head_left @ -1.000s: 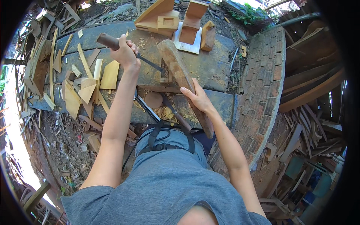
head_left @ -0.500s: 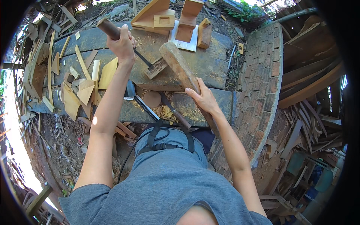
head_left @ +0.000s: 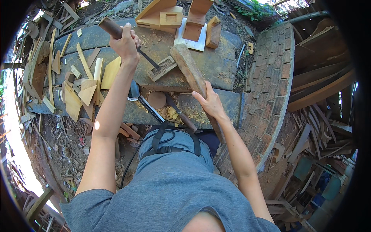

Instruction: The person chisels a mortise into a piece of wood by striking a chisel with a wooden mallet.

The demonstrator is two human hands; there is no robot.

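Note:
My left hand (head_left: 126,45) is closed round the wooden handle of a chisel (head_left: 148,58). The chisel slants down to the right, its tip inside the hollow of a small wooden block (head_left: 168,64) on the bench. In my right hand (head_left: 211,101) is a long, thick wooden club (head_left: 188,66), its thumb lying along the near side. The club's wide end is at the block's right edge; whether they touch I cannot tell. Nearer me lie a second chisel (head_left: 186,119) with a dark blade, a round wooden disc (head_left: 157,100) and a black marked strip like a ruler (head_left: 151,110).
The dark workbench (head_left: 216,79) carries scattered wood offcuts (head_left: 88,92) at left and wood shavings (head_left: 172,113) in front. Jointed wooden pieces (head_left: 158,15) and an upright block (head_left: 213,32) stand along its far side. To the right runs a low brick wall (head_left: 272,77), with stacked boards beyond.
The view has shifted slightly. The club's wide end has moved a little to the right, and more of the block's hollow shows. The chisel's tip stays in the hollow.

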